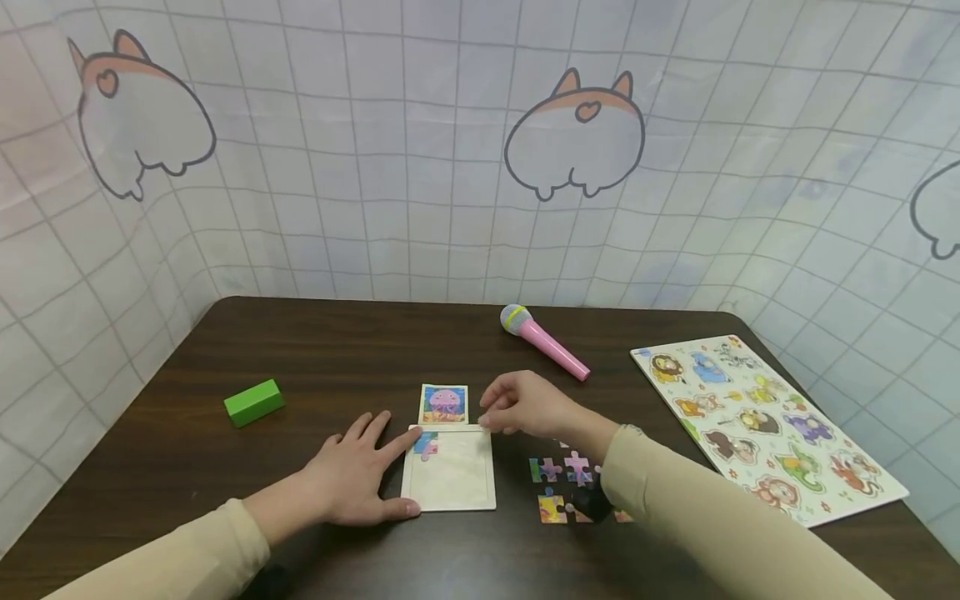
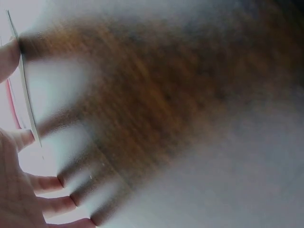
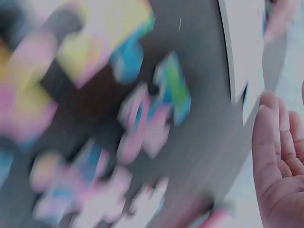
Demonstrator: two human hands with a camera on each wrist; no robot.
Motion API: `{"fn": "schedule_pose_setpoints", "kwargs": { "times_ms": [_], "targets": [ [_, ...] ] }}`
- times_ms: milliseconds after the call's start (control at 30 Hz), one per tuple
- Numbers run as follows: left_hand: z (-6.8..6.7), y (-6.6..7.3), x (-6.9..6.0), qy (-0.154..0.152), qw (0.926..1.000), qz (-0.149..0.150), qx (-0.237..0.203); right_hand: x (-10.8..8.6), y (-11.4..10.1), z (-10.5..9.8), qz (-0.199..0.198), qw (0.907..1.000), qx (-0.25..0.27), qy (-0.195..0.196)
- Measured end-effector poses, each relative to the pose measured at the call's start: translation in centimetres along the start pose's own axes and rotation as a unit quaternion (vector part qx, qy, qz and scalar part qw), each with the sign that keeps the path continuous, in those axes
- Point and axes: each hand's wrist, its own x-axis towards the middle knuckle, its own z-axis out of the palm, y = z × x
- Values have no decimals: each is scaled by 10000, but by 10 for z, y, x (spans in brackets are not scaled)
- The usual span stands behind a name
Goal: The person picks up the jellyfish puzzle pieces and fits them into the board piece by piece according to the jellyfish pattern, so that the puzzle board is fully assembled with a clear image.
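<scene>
A square white puzzle tray point(image 1: 450, 487) lies on the table with one joined bit of puzzle point(image 1: 426, 444) in its upper left corner. Just beyond it is a small picture card point(image 1: 444, 405) with a pink jellyfish. My left hand point(image 1: 352, 479) lies spread, thumb and index fingertip at the tray's left edge; the left wrist view shows its fingers point(image 2: 50, 205) straight. Bent fingers of my right hand point(image 1: 525, 404) come down at the tray's upper right corner. Whether they pinch anything is hidden. Loose puzzle pieces point(image 1: 552, 509) lie right of the tray, partly under the right forearm.
A pink toy microphone point(image 1: 551, 348) lies behind the right hand. An animal picture board point(image 1: 765, 417) covers the table's right side. On the left is a green block point(image 1: 254, 403). A white grid-patterned curtain point(image 1: 420, 150) hangs behind the dark table point(image 1: 337, 333).
</scene>
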Motion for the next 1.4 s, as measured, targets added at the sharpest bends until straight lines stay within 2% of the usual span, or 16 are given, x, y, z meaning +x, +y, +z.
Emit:
{"fn": "schedule_pose_setpoints", "kwargs": {
  "times_ms": [200,400,567,767,1000,1167,1300,1400],
  "targets": [
    [-1,-1,0,29,10000,-18,31,-17,21,-37,-86,9985,-313,436],
    [-1,-1,0,43,10000,-7,59,-33,44,-53,110,9949,-731,689],
    [-1,-2,0,17,10000,3,33,-42,58,-57,224,9889,-1269,741],
    [-1,-2,-1,-14,10000,-7,7,-42,70,-57,252,9776,-1993,631],
    [1,-1,-1,-28,10000,-5,-30,-39,77,-56,336,9745,-2181,405],
    [2,-1,-1,-36,10000,-11,-47,-36,77,-53,341,9720,-2283,431],
    [2,-1,0,-17,10000,3,-59,-36,75,-51,268,9703,-2344,540],
    [2,0,0,-8,10000,3,-56,-36,73,-49,23,9687,-2410,587]
  ]
}}
